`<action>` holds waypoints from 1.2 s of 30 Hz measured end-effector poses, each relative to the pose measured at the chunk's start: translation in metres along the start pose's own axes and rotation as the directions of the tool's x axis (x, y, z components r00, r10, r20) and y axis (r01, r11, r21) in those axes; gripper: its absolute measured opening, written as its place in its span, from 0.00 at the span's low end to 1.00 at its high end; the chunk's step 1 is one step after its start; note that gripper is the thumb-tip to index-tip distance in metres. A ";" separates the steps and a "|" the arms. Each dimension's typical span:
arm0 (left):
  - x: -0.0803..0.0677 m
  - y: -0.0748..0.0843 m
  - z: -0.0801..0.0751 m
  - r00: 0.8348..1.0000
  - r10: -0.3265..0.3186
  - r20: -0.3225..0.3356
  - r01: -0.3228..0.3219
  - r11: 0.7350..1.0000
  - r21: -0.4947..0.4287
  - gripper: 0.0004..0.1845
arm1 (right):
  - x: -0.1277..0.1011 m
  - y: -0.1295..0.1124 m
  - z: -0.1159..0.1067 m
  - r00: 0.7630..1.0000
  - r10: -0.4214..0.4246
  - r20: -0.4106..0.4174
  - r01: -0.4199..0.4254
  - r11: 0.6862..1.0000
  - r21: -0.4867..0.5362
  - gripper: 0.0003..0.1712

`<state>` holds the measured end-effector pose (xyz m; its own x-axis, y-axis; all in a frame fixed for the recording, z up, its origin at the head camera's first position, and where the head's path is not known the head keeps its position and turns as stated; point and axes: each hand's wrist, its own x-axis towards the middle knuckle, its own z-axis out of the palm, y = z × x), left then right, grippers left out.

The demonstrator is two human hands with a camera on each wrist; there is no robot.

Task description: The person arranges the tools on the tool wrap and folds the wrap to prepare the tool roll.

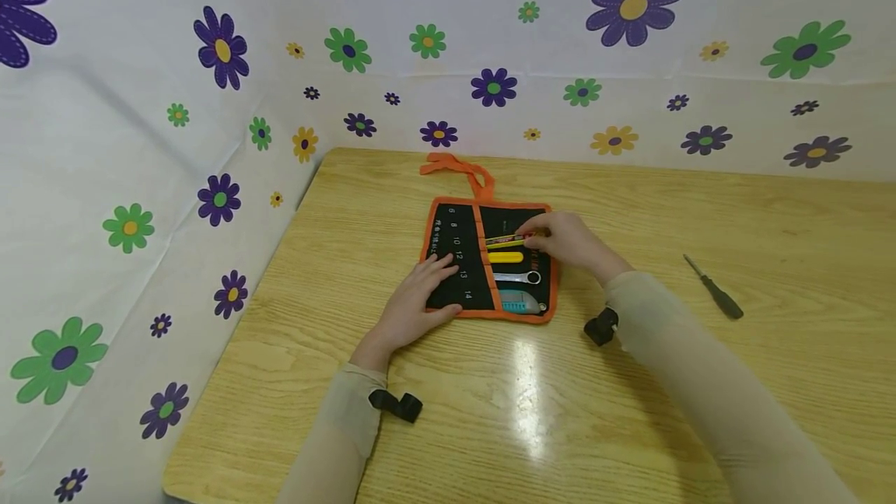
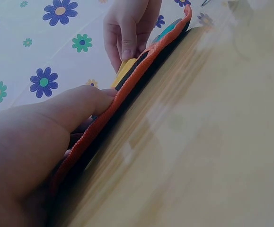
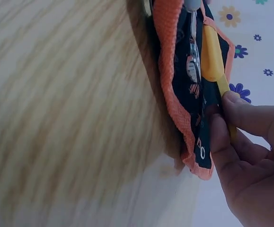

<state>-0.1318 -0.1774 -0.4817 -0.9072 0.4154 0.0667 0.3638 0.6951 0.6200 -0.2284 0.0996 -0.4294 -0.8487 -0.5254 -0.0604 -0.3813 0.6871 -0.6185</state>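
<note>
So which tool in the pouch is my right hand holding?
The thin yellow tool in the top slot, pinched by the right hand; the others lie untouched below.

Woven black cloth tool roll with orange trim; glossy wood-grain surface; shiny metal wrench
</note>
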 end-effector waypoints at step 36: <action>0.000 -0.003 0.001 1.000 -0.003 0.009 0.003 1.000 -0.006 0.34 | 0.029 -0.042 0.034 0.999 -0.029 -0.018 0.026 0.991 -0.134 0.08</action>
<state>-0.1329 -0.1785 -0.4846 -0.9065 0.4183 0.0576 0.3594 0.6928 0.6252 -0.2248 0.0385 -0.4316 -0.8439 -0.5358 -0.0285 -0.4488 0.7341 -0.5096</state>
